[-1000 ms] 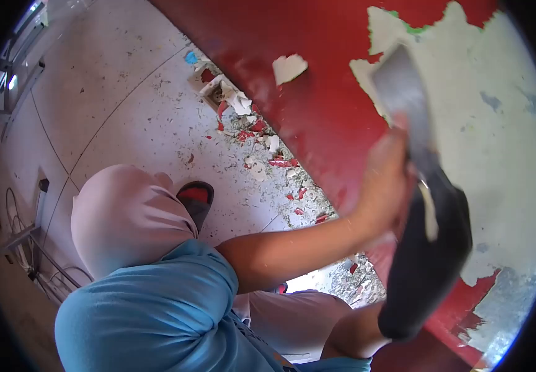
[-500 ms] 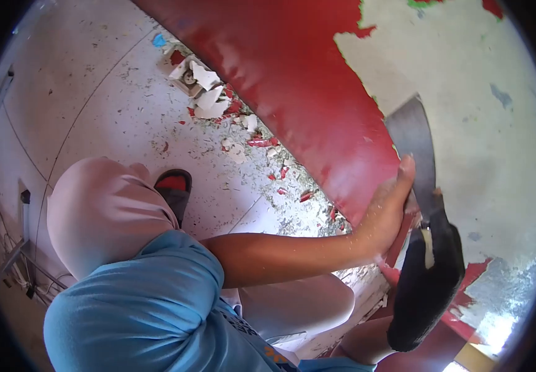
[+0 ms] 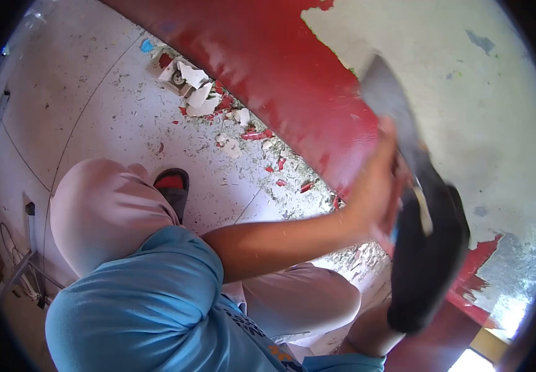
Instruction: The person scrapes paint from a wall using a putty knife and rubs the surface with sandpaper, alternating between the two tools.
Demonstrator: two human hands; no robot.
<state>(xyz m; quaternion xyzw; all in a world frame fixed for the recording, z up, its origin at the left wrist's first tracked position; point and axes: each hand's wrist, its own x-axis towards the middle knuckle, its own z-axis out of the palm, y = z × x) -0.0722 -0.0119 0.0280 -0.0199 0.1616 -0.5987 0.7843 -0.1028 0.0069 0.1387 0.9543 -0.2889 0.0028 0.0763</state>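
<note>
A scraper with a broad metal blade (image 3: pixel 390 93) lies against the wall, its tip by the torn edge of the red paint (image 3: pixel 280 80). My right hand (image 3: pixel 429 254), in a black glove, is wrapped round its handle end. Bare, my left hand (image 3: pixel 373 186) grips the scraper near the base of the blade, thumb laid up along the metal; motion blurs it, and its other fingers are partly hidden. To the right of the blade, the pale bared wall surface (image 3: pixel 460 130) shows grey patches.
Paint flakes and white chips (image 3: pixel 203 99) litter the floor along the wall's foot, around a small box-like fitting (image 3: pixel 172 77). My knee (image 3: pixel 110 211) and a dark sandal (image 3: pixel 173 192) are at left. Metal legs and cables (image 3: pixel 29 260) stand at far left.
The scraper and both hands have shifted up and left in view, with the blade tip nearer the red paint. The view itself has moved a little across the wall.
</note>
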